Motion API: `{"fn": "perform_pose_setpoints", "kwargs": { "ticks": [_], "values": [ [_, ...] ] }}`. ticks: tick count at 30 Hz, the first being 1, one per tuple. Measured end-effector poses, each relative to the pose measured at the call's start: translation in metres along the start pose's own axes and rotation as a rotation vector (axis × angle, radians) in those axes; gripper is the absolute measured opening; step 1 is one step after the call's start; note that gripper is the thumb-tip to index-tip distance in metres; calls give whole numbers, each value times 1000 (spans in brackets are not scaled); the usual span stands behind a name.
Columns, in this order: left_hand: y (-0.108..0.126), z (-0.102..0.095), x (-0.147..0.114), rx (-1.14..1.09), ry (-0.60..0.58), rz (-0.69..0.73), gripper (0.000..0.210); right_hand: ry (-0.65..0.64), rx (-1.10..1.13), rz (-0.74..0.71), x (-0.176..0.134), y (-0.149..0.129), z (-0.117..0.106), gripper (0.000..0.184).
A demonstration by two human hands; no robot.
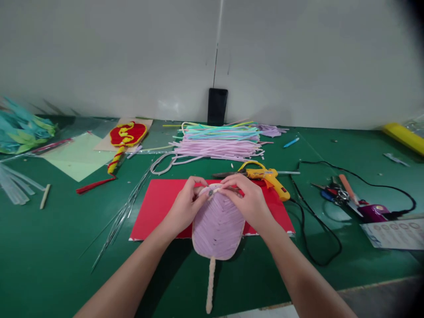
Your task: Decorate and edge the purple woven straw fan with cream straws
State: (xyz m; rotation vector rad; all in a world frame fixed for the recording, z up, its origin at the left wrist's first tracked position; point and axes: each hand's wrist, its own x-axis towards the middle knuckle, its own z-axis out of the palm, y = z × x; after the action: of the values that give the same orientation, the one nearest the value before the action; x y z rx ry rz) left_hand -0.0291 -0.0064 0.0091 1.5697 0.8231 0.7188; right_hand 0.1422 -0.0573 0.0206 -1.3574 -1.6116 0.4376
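A lilac hand fan (218,229) with a pale rim and a wrapped cream handle (210,285) is held over a red board (155,203), its handle pointing toward me. My left hand (188,201) pinches the fan's top edge with thumb and fingers. On the other side of that edge, my right hand (248,196) is closed too, its fingertips close to the left ones. Between them shows a small grey, round bit (211,192); what exactly the fingertips press is partly hidden. Just beyond my right hand lies a yellow glue gun (270,176), beside dark-bladed scissors (225,175).
Bundled pastel pipe cleaners (218,148) lie at the back, before a phone (217,107) leaning on the wall. A red-and-yellow fan (128,134), wires (127,205) and glue sticks (16,183) are leftward. Keys (336,194) and a black cord (303,225) lie rightward.
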Motion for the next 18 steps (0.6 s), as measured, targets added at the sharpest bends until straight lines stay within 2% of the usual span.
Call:
{"fn": "perform_pose_setpoints", "kwargs": {
  "ticks": [6,14,18],
  "values": [
    [-3,0,-1,-23,47,-34,14,56,15,-52,-1,5,9,8],
    [-7,4,-1,-52,44,-52,14,53,-14,-118,-8,8,10,11],
    [-5,2,1,-40,54,-48,15,53,22,-75,-6,10,6,6]
  ]
}}
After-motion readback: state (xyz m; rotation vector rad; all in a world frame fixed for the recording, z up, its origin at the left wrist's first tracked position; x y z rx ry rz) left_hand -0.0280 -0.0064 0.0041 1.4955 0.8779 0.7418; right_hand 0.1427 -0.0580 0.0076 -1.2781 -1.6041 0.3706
